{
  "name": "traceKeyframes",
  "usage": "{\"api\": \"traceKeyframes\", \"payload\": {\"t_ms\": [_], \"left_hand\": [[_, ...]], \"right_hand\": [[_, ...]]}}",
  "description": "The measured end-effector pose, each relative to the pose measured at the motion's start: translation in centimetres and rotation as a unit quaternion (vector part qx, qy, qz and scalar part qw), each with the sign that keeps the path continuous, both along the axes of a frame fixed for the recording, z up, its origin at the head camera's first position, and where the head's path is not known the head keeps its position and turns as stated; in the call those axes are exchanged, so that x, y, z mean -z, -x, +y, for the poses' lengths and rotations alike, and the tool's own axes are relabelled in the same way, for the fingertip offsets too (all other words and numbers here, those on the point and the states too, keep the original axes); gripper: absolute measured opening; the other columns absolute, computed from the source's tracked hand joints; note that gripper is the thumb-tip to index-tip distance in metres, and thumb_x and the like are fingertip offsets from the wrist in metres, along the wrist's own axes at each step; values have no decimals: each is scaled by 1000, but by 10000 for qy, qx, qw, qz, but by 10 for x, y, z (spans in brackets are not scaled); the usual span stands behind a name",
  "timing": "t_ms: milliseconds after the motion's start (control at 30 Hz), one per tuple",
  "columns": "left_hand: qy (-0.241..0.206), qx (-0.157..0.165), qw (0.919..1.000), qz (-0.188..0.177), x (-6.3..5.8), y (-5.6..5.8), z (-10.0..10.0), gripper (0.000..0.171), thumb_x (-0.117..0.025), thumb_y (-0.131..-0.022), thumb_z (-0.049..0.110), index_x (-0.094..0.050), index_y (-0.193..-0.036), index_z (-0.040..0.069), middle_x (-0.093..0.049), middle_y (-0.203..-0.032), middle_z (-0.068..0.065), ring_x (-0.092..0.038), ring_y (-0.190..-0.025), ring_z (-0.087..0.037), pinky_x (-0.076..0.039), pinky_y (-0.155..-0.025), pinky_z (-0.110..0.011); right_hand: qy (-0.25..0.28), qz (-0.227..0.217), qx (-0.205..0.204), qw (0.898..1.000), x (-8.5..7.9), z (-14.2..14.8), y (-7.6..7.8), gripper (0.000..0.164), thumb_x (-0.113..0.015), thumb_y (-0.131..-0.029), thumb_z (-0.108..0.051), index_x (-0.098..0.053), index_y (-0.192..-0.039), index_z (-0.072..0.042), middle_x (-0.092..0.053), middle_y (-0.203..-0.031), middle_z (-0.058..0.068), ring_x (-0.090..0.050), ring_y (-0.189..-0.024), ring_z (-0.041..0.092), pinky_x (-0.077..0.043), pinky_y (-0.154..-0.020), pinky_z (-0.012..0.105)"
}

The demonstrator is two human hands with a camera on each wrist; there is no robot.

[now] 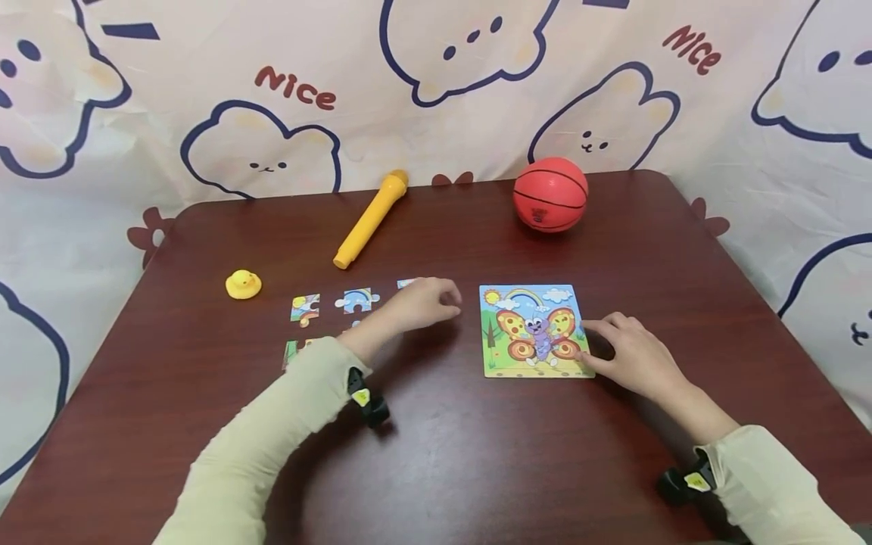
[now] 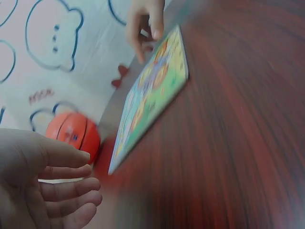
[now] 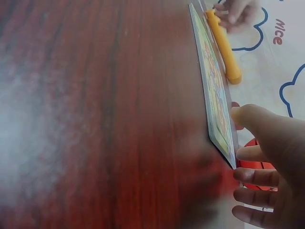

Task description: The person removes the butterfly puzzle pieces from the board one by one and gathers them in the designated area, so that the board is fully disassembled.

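A square jigsaw board [image 1: 537, 331] with a butterfly, rainbow and sun lies flat on the table, its picture complete. My right hand [image 1: 633, 356] is at its right edge, with thumb and fingertips by the rim and fingers loosely bent. In the right wrist view, that hand's fingers [image 3: 257, 176] are spread beside the board's edge. Left of the board hovers my left hand [image 1: 422, 303], relaxed and holding nothing. Several loose jigsaw pieces lie beyond and under the left forearm: a rainbow piece [image 1: 357, 300], a sun piece [image 1: 305, 307] and others partly hidden by the arm.
A yellow rubber duck [image 1: 243, 284] sits at the left of the brown table [image 1: 504, 469]. Toward the back lie a yellow toy microphone [image 1: 371, 219] and a red toy basketball [image 1: 550, 194]. Behind the table hangs a printed cloth [image 1: 436, 136].
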State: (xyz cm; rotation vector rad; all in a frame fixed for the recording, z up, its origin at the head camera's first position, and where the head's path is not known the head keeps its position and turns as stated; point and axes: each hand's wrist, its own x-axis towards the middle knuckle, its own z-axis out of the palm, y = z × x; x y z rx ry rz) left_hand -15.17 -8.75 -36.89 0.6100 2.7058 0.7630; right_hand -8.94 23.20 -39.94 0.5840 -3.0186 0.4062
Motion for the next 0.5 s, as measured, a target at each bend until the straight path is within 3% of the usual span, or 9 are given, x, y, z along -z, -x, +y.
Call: {"api": "traceKeyframes", "payload": {"t_ms": [300,500], "left_hand": [[162,561,9981,-217,8,8,74,23,-61,-84,21,-64,-105,10,-64,-96,-2,-55,-85,-11,-43,-74,-25],[188,644,9974,-256,16,8,107,36,-61,-84,24,-57,-119,14,-58,-110,-2,-53,-98,-12,-42,-81,-27]], "right_hand": [[-7,14,126,9999,0,9,-6,53,-68,-74,-38,-58,-116,-6,-53,-100,13,-48,-91,30,-45,-67,45],[8,33,170,9999,1,12,-5,55,-68,-74,-38,-56,-118,-6,-52,-100,14,-49,-89,29,-44,-68,45]]}}
